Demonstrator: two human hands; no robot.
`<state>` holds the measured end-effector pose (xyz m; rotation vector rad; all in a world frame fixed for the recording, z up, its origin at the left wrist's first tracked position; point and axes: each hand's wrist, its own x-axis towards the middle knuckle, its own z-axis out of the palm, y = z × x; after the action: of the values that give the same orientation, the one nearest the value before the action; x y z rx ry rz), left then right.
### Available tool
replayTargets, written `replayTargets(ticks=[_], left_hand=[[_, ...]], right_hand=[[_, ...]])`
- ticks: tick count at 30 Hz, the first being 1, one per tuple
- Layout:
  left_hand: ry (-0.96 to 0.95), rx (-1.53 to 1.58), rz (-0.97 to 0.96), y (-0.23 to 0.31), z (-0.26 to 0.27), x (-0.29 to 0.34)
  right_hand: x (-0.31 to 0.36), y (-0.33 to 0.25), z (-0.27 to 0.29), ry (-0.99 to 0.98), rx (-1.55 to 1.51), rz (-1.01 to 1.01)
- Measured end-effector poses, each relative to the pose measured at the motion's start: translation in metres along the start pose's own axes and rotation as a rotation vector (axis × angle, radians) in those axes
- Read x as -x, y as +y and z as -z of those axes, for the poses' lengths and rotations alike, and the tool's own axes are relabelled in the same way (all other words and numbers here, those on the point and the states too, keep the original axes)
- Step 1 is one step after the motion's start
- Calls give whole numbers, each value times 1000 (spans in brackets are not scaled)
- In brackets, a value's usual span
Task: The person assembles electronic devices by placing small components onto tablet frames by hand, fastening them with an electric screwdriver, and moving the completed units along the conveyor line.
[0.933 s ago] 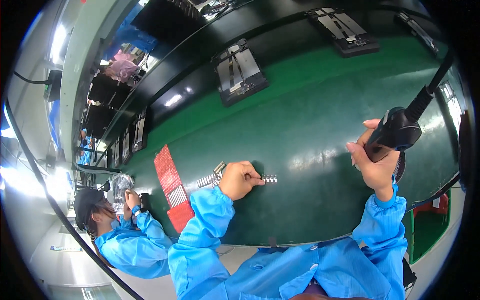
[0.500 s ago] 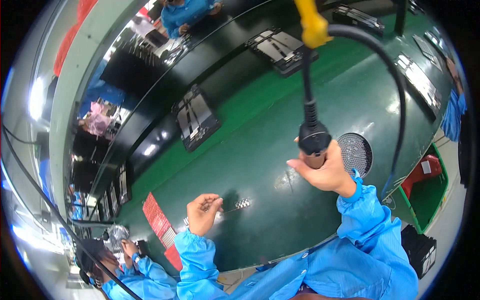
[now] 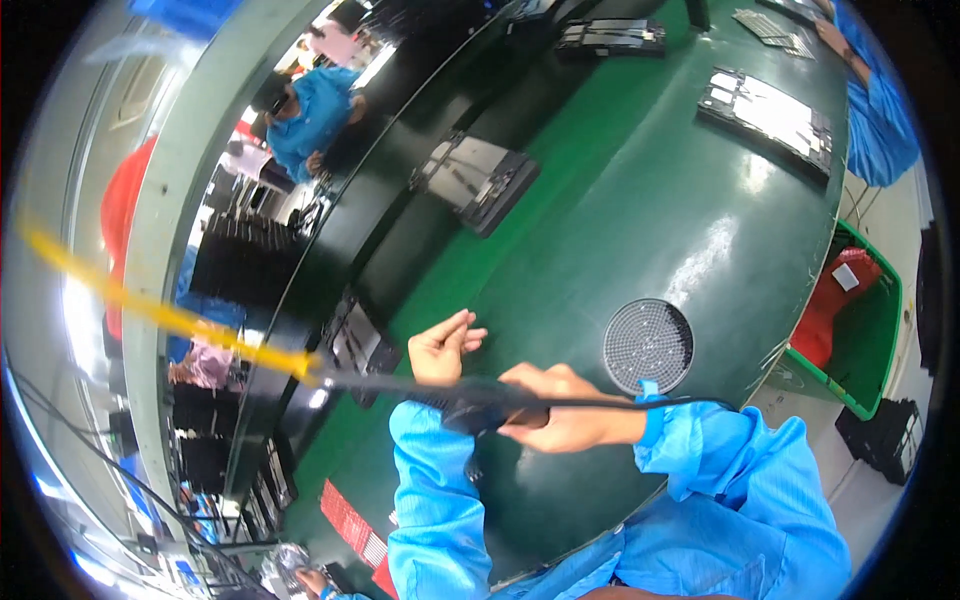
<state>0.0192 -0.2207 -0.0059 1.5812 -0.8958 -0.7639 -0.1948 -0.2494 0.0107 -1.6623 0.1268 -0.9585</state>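
My right hand (image 3: 570,408) is closed round an electric screwdriver (image 3: 490,403) with a dark body, tilted nearly level over the green table, its cable end toward the left. A blurred yellow cord (image 3: 170,318) runs off that end. Just beyond the screwdriver is my left hand (image 3: 440,350), its thumb and fingers pinched together; whatever they hold is too small to make out. Right of the hands sits a round dark dish (image 3: 648,345) with a grid-like surface. Small metal pieces (image 3: 474,470) show partly behind my left sleeve.
Dark trays with silver plates (image 3: 475,180) stand along the far side, another tray (image 3: 765,118) at the right. Red bubble wrap (image 3: 350,520) lies at the near left. A green bin (image 3: 870,370) stands beside the table. A co-worker's blue sleeve (image 3: 885,110) is at the far right.
The view has turned, shifting the table's things left and down. The screwdriver has swung from upright to nearly level, and my right hand is closer to my left, which has moved farther over the table.
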Motion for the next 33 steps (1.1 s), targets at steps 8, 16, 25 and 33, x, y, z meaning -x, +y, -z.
replayTargets(ticks=[8, 16, 25, 33], left_hand=[[-4, -830, -426, -1, -32, -125], [-158, -1326, -718, 24, -36, -174], [-68, -1285, -751, 25, -14, -84], [-170, -1168, -846, 2, -25, 93]], right_hand=[[3, -1, 6, -123, -213, -82], [6, 4, 11, -78, -269, -61], [1, 3, 11, 1, -166, -80], [-10, -14, 52, 191, -6, 62]])
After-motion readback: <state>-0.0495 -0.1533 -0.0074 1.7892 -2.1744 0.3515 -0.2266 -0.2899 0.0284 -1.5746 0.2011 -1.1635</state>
